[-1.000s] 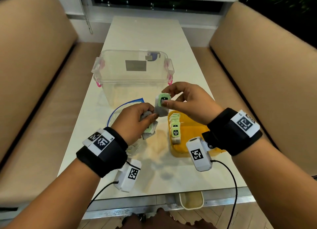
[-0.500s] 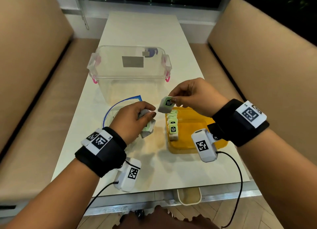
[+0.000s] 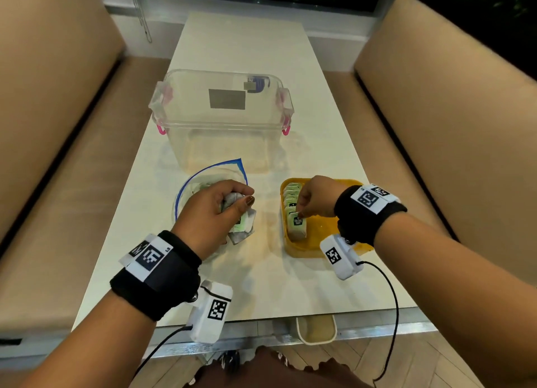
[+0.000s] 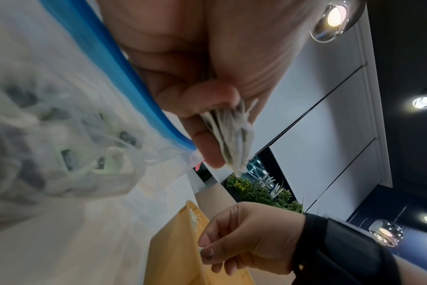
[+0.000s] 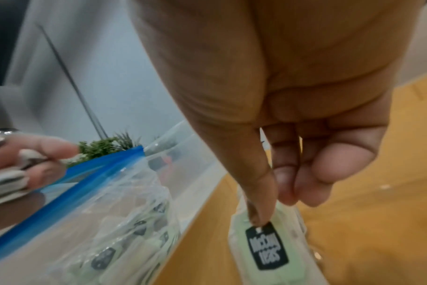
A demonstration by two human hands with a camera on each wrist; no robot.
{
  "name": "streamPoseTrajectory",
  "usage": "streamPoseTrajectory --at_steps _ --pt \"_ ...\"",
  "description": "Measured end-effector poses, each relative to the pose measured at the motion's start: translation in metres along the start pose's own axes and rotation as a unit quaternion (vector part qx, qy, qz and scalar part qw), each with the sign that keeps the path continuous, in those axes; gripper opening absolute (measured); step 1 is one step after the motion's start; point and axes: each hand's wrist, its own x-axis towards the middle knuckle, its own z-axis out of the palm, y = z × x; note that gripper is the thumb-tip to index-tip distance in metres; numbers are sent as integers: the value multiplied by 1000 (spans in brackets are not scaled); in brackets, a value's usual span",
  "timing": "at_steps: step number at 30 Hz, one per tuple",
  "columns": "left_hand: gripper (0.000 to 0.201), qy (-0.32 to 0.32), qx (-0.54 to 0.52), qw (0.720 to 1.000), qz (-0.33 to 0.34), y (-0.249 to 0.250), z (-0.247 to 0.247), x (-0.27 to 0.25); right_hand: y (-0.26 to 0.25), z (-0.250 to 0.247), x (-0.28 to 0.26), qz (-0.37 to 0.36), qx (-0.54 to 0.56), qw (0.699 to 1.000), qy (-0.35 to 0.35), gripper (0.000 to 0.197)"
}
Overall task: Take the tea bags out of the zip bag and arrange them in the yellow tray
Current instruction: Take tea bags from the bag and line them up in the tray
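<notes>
Head view: the right hand point(image 3: 315, 197) reaches into the yellow tray point(image 3: 322, 244), its fingers point(image 5: 261, 202) pinching the top edge of the nearest tea bag point(image 3: 297, 224), which stands at the near end of a row of tea bags point(image 3: 291, 197) set along the tray's left side. In the right wrist view the thumb presses on that bag's green face just above its black label; whether the bag already rests on the tray floor is unclear. The left hand point(image 3: 215, 210) hovers over the open zip bag point(image 3: 209, 174), fingers curled round a bundle of tea bags point(image 3: 242, 226) whose edges show past the fingertips in the left wrist view. More tea bags lie inside the zip bag, which lies on the white bench point(image 3: 247, 47) just left of the tray. A clear plastic container point(image 3: 220, 117) with pink latches stands behind both.
</notes>
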Motion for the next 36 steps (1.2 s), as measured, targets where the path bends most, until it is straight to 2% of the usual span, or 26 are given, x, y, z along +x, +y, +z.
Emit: streamPoseTrajectory --at_steps 1,5,11,16,19,23,25,28,32,36 --pt "8 -3 -12 1000 -11 -1 -1 -1 0 1 1 14 8 1000 -5 4" --pt "15 -8 -46 998 -31 -1 -5 -4 1 2 8 41 20 999 -23 15" --pt "10 -7 -58 998 -34 -2 -5 -4 -5 3 7 37 -6 999 -22 6" --pt "8 -13 -85 995 -51 -2 -2 -1 -8 -9 -5 14 -27 999 40 14" --pt "9 -5 -66 997 -47 -3 1 5 -21 -21 -25 -51 73 993 78 19" --pt "9 25 -118 990 -75 -2 6 15 -49 -25 -53 -124 221 967 12 23" --pt "6 35 -152 984 -85 -1 8 18 -57 -21 -57 -124 252 960 8 26" --pt "1 29 -188 979 -79 -2 10 21 -62 -12 -54 -105 304 946 38 29" --pt "4 2 -175 983 -51 -2 12 20 -62 -4 -51 -90 338 935 61 25" --pt "5 -14 -179 983 -38 0 13 17 -58 -7 -51 -80 376 922 45 19"
